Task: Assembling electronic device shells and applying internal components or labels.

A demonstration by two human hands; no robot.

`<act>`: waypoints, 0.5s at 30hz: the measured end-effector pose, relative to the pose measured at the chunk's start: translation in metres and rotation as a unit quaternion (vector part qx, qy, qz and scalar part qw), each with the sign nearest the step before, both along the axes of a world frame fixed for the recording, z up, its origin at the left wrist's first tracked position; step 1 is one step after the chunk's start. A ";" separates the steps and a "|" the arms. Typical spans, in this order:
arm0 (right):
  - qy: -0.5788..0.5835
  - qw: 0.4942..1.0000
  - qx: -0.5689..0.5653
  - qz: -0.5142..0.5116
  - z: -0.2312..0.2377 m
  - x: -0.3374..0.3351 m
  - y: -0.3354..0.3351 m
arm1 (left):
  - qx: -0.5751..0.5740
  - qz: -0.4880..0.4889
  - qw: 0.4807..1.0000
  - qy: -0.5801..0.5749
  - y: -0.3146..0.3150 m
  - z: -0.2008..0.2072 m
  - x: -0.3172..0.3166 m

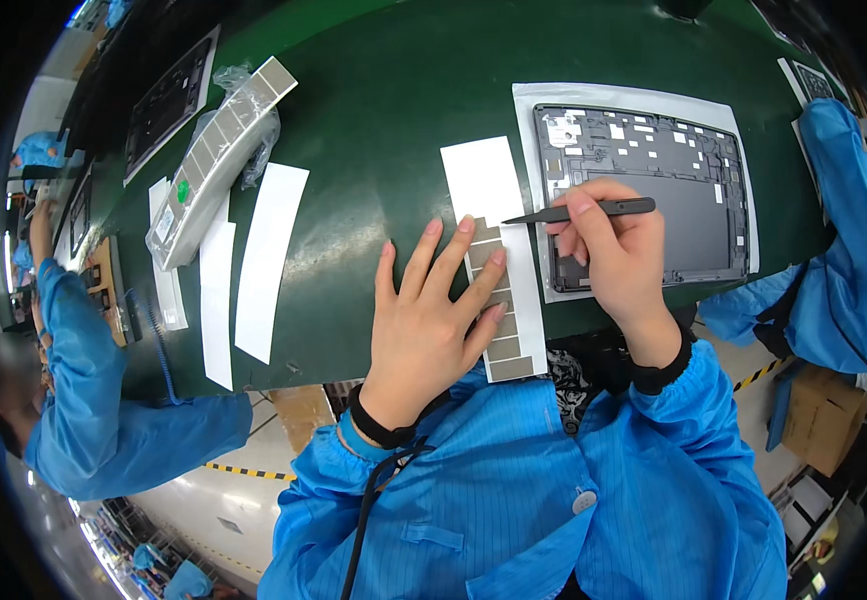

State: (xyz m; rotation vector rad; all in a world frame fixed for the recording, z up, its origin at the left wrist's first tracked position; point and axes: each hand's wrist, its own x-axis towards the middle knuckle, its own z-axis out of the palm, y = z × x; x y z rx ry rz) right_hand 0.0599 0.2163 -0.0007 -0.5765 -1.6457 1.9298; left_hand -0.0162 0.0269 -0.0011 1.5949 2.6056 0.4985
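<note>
My right hand [615, 245] is closed around black tweezers [628, 206], whose tips point left and meet the white edge of a backing strip. That white strip [481, 180] carries a column of grey-brown rectangular stickers [504, 325] and lies at the table's near edge. Fingers spread, my left hand [433, 310] lies flat over the strip's left side, its fingertips pressing on the stickers. Right of the strip is a black tablet back housing [668, 230] with several small white pieces in it, resting on a white sheet [633, 95]. My right hand covers the housing's left part.
To the left, a thick stack of sticker strips [218, 150] in clear plastic lies near loose white strips [271, 260] on the green table [353, 130]. Another black housing [168, 100] is farther left. Co-workers in blue sit at left [83, 380] and right [843, 220].
</note>
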 end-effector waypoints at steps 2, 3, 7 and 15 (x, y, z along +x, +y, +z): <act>-0.013 1.000 0.023 0.005 -0.003 0.004 0.001 | 0.001 0.001 1.000 0.000 0.000 0.000 0.000; -0.070 0.995 0.072 0.024 -0.003 0.005 0.001 | 0.002 0.001 1.000 0.000 0.000 -0.001 0.001; -0.128 0.980 0.137 0.061 -0.001 0.007 -0.003 | 0.003 0.000 1.000 -0.002 0.001 0.000 0.001; -0.049 0.995 0.088 0.010 0.006 0.005 -0.011 | 0.007 0.003 1.000 -0.001 0.001 0.001 0.001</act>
